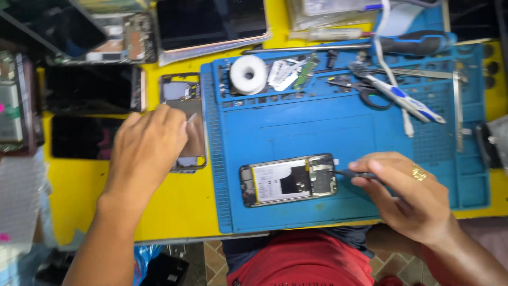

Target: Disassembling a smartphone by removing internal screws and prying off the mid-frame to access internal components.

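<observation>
Pinching a thin dark tool, the right hand probes the opened phone at lower centre of the blue mat, while the left hand, fingers curled around a small white sliver, rests on a phone frame left of centre; a slip could gouge the exposed board.

yellow table | blue repair mat | phone frame | dark phones

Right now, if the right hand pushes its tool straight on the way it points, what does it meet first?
The right hand points its dark tool leftward; the tip looks already at the opened phone on the blue mat, by its circuit-board end. Contact is unclear.
</observation>
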